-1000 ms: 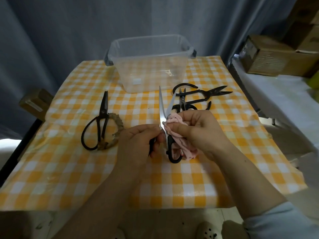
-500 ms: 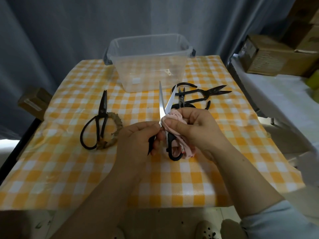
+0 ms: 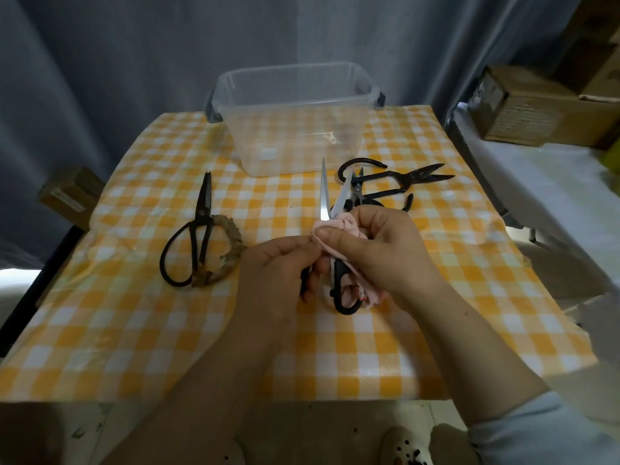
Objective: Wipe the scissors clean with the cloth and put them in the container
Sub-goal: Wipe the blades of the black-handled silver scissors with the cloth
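Head view: above the table [image 3: 100, 330], short of the container [image 3: 288, 69], our left hand [image 3: 275, 273] grips one handle of the scissors [image 3: 323, 193] while our right hand [image 3: 385, 243] pinches the cloth [image 3: 330, 226] round the blades' base. The blades have parted slightly since a second ago, so we judge wiping continues. Pivot and left handle are hidden.
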A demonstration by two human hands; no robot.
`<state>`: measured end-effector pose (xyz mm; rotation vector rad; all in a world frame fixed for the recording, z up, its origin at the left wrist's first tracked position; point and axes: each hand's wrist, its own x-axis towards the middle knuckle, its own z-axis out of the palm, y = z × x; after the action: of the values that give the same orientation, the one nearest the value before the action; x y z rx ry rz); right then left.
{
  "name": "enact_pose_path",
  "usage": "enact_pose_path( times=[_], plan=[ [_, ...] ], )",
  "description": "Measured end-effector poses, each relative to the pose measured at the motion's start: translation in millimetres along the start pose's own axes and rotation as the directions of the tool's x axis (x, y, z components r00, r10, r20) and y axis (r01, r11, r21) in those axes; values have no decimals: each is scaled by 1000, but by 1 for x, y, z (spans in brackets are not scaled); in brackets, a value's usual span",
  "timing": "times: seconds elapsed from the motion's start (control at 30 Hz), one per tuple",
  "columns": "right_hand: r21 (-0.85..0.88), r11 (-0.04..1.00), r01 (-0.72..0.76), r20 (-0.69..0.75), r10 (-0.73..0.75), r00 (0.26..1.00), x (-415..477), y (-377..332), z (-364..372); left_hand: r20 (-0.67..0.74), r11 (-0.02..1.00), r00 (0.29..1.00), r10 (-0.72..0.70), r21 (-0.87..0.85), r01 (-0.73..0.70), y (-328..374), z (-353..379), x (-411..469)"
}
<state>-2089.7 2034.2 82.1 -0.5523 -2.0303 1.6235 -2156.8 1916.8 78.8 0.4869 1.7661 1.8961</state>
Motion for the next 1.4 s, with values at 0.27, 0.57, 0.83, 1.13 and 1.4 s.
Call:
enact_pose_path(
  times=[0.27,0.57,0.83,1.13,1.4],
  plan=[
    [23,999,-38,3,38,999,1,-1,-1,-3,1000,1000,3,0,-3,1,-1,4],
    [29,997,-68,111,65,992,3,-3,-14,20,998,998,-52,-38,53,-1,-4,4],
    [-66,991,-118,208,129,970,-1,-8,-19,-79,986,992,-94,-144,82,6,-8,10],
    [27,990,-140,107,137,985,-10,-11,-12,-114,984,983,-141,-123,127,3,3,-12],
    [63,983,-175,70,170,983,-18,-16,-12,-157,956,972,-176,-262,130,14,0,-17]
  ],
)
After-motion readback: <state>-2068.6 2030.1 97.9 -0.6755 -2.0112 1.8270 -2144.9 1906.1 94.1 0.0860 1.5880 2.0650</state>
